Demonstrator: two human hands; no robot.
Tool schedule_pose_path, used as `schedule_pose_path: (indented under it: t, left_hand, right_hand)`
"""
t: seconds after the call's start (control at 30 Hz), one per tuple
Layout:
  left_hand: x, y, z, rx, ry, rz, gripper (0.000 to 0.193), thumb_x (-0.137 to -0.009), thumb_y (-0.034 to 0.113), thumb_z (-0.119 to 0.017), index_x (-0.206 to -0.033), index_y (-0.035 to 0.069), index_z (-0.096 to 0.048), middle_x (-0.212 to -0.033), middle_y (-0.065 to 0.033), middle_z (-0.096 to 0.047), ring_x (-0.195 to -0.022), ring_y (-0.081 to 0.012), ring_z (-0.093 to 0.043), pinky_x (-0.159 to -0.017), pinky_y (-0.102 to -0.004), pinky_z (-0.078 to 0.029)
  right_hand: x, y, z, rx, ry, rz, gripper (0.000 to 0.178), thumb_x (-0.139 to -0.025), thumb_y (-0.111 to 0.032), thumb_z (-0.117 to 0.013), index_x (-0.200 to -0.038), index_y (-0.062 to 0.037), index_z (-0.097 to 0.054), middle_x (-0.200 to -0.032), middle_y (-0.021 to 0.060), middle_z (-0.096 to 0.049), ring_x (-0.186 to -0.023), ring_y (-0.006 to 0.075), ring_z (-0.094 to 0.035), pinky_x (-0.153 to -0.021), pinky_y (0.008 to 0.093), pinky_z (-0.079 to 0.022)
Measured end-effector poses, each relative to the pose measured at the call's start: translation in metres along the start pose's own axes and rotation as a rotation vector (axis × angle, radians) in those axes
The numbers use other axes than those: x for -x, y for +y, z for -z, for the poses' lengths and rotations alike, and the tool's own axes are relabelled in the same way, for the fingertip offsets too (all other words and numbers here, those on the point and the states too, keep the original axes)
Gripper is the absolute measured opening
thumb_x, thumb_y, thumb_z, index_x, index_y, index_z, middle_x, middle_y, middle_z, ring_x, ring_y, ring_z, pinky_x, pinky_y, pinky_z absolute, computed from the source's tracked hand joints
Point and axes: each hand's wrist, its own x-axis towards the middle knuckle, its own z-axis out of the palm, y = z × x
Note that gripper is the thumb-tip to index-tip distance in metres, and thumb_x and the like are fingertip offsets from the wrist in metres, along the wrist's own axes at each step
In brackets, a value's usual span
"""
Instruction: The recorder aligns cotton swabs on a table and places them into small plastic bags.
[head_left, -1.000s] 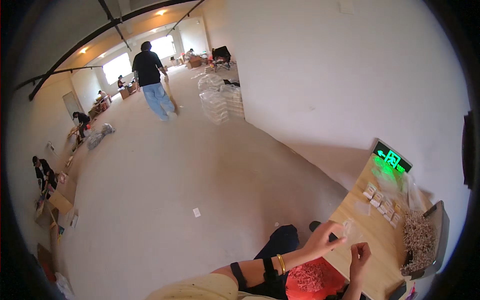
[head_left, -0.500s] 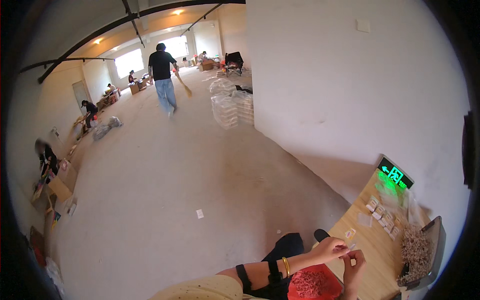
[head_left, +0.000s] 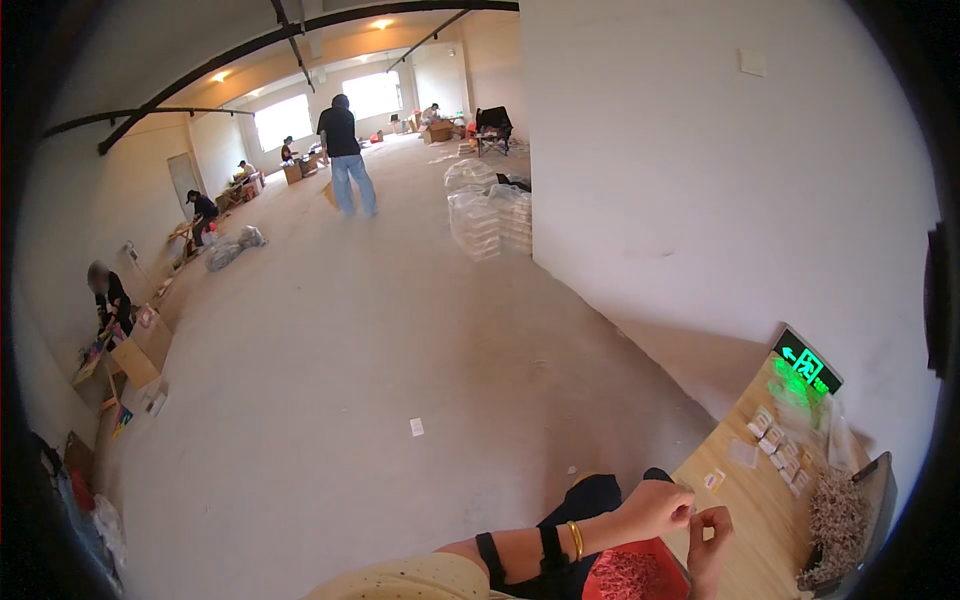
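My left hand (head_left: pixel 657 508), a gold bangle on its wrist, is closed with the fingers curled in over the near edge of the wooden table (head_left: pixel 742 500). Close against it, my right hand (head_left: pixel 710 537) is closed too, thumb and forefinger pinched together. Whatever lies between the fingertips is too small or hidden to make out. Below the hands a red container (head_left: pixel 665 567) holds many small pinkish pieces (head_left: pixel 622 577). A small white and yellow card (head_left: pixel 714 480) lies on the table just beyond my left hand.
Small white packets (head_left: pixel 778 447) stand in rows beside a clear plastic piece (head_left: pixel 743 453). A dark grey bin (head_left: pixel 880 500) of small brownish pieces (head_left: pixel 838 515) borders the table's right side. Behind is a lit green exit sign (head_left: pixel 808 361). A person (head_left: pixel 343 150) stands across the room.
The view has shifted, so the scene sits further right and lower. My left hand has curled tighter beside my right. The distant person's broom has swung from their right side to their left.
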Motion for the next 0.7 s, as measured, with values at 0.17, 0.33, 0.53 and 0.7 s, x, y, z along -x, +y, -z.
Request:
schedule_pose_path:
  t: [0.17, 0.33, 0.53, 0.7]
  left_hand:
    - [0.002, 0.002, 0.001, 0.040, 0.064, 0.018, 0.022, -0.081, 0.018, -0.073, -0.071, 0.005, -0.060, -0.066, -0.0128, -0.067, -0.063, -0.0314, -0.068, -0.056, -0.0424, -0.049]
    - [-0.001, 0.000, 0.002, -0.037, -0.079, 0.127, 0.025, -0.083, 0.021, -0.072, -0.071, 0.005, -0.058, -0.072, -0.0140, -0.068, -0.069, -0.0315, -0.069, -0.060, -0.0428, -0.049]
    - [-0.010, 0.008, 0.008, -0.170, 0.028, -0.176, 0.068, -0.082, 0.032, -0.080, -0.135, 0.007, -0.046, -0.130, -0.0134, -0.061, -0.119, -0.0313, -0.059, -0.101, -0.0526, -0.040]
    - [-0.017, 0.010, 0.003, -0.159, -0.026, -0.453, 0.117, -0.075, 0.020, -0.087, -0.163, 0.008, -0.011, -0.130, -0.0154, -0.055, -0.116, -0.0345, -0.057, -0.107, -0.0530, -0.039]
  right_hand:
    - [-0.002, -0.012, -0.007, 0.109, 0.016, 0.082, 0.015, -0.083, 0.007, -0.066, -0.081, 0.0009, -0.052, -0.075, 0.0106, -0.054, -0.070, 0.0213, -0.056, -0.065, 0.0352, -0.046]
    - [0.002, 0.008, -0.002, 0.184, 0.150, -0.049, 0.012, -0.086, 0.005, -0.063, -0.083, 0.0010, -0.052, -0.075, 0.0109, -0.055, -0.066, 0.0199, -0.056, -0.064, 0.0329, -0.046]
    - [0.003, 0.028, 0.008, -0.238, -0.038, -0.216, 0.011, -0.096, -0.004, -0.063, -0.087, -0.0011, -0.057, -0.077, 0.0051, -0.062, -0.071, 0.0123, -0.059, -0.065, 0.0292, -0.048]
    - [0.007, 0.012, 0.013, -0.558, -0.065, -0.333, 0.016, -0.099, -0.013, -0.066, -0.092, -0.0010, -0.058, -0.078, 0.0033, -0.061, -0.072, 0.0125, -0.059, -0.068, 0.0291, -0.050]
